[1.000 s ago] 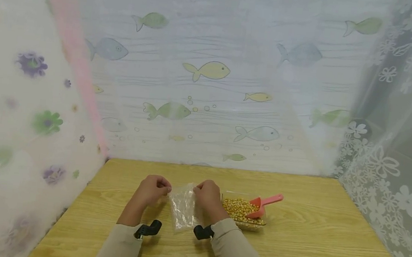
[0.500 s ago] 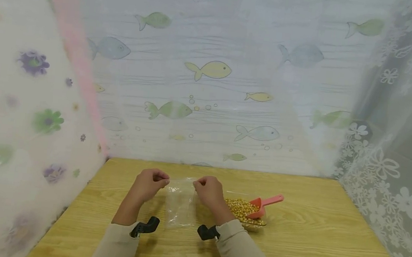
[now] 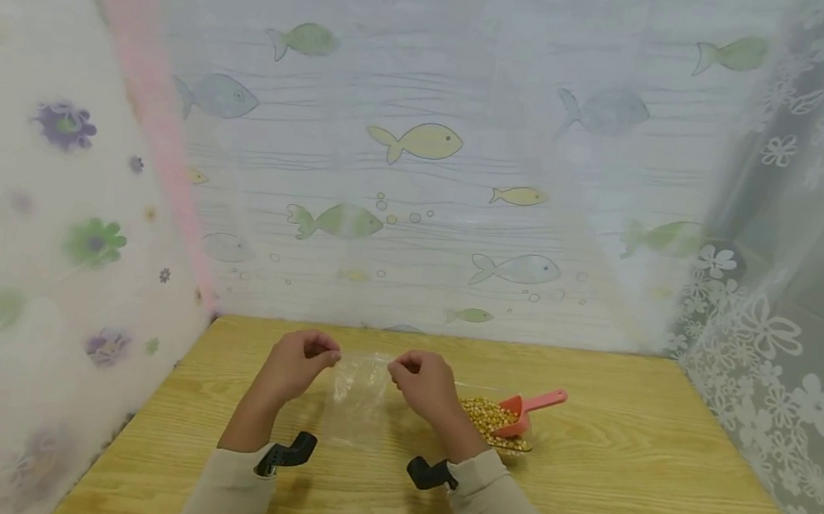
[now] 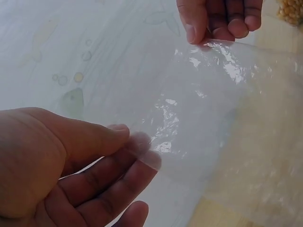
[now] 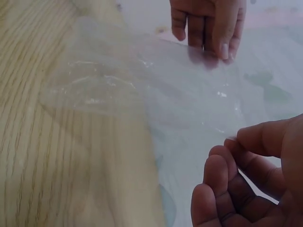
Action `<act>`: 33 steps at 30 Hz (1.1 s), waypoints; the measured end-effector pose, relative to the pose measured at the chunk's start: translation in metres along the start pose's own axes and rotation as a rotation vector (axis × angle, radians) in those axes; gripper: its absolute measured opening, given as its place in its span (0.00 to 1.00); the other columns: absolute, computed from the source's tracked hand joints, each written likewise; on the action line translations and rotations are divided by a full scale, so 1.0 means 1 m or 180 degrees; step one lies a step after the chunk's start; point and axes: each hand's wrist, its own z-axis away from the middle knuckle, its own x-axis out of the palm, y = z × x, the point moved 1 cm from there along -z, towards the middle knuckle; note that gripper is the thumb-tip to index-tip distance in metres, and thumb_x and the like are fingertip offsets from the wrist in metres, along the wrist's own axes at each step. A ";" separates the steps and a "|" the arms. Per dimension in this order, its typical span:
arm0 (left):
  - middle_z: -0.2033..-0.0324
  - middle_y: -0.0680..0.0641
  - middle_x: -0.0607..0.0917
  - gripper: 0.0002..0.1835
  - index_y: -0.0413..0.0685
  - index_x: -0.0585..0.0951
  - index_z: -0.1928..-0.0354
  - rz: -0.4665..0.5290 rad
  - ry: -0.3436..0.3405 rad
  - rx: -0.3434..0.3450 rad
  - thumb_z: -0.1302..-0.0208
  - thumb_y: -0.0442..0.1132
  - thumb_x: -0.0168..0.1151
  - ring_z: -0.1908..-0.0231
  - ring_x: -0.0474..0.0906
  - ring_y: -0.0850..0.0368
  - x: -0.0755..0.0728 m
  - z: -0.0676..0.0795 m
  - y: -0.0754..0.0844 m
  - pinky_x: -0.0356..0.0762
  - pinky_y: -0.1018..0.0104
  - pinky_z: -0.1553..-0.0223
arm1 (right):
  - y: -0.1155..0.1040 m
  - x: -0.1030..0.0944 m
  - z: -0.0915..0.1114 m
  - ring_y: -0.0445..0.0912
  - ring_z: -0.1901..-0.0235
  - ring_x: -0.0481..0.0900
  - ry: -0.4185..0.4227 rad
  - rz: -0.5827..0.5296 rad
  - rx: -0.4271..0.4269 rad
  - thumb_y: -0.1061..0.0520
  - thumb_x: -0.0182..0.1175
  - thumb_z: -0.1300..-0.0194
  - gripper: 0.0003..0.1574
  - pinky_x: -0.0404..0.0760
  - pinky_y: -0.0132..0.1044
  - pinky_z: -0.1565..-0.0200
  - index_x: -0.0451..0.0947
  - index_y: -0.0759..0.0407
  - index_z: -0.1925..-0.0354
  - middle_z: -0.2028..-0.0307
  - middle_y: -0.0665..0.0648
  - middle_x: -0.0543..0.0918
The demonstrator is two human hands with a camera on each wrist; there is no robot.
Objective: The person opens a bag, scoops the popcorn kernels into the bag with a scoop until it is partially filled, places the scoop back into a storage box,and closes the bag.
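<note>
A clear plastic bag (image 3: 357, 406) hangs flat between my two hands above the table. My left hand (image 3: 298, 365) pinches its upper left corner between thumb and fingers. At the upper right corner my right hand (image 3: 425, 382) pinches the plastic the same way. Seen from the left wrist, the bag (image 4: 208, 109) is stretched taut and see-through, with bright glints near its top edge. In the right wrist view the bag (image 5: 113, 90) slopes down over the wood, and nothing shows inside it.
Right of my right hand stands a clear container (image 3: 523, 448) of yellow corn kernels (image 3: 486, 415). A pink scoop (image 3: 543, 401) leans in it, handle up to the right. The wooden table (image 3: 622, 480) ends at curtains printed with fish and flowers.
Both hands have risen a little, and the bag has gone from slanted and crumpled to hanging straighter and flatter. The right forearm has shifted right, covering more of the container.
</note>
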 end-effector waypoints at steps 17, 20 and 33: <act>0.57 0.44 0.88 0.07 0.45 0.83 0.53 0.0454 0.0006 0.0193 0.26 0.39 0.65 0.54 0.86 0.47 -0.005 0.008 0.019 0.84 0.54 0.50 | -0.016 -0.016 0.028 0.51 0.66 0.84 -0.0248 -0.0204 -0.0349 0.49 0.63 0.25 0.12 0.82 0.42 0.65 0.87 0.53 0.60 0.65 0.60 0.87; 0.57 0.44 0.88 0.06 0.45 0.84 0.53 0.0469 -0.0033 0.0209 0.26 0.38 0.65 0.56 0.86 0.51 -0.004 0.010 0.024 0.84 0.52 0.49 | -0.014 -0.020 0.033 0.50 0.67 0.84 -0.0270 -0.0206 -0.0355 0.48 0.63 0.25 0.10 0.81 0.41 0.65 0.86 0.50 0.62 0.66 0.58 0.87; 0.58 0.48 0.88 0.05 0.51 0.84 0.52 0.0310 -0.0227 0.0420 0.25 0.40 0.64 0.54 0.85 0.50 0.003 0.019 0.049 0.82 0.59 0.53 | -0.011 -0.030 0.058 0.59 0.67 0.85 -0.0586 -0.0090 -0.0451 0.47 0.64 0.26 0.11 0.81 0.38 0.69 0.86 0.47 0.66 0.68 0.60 0.88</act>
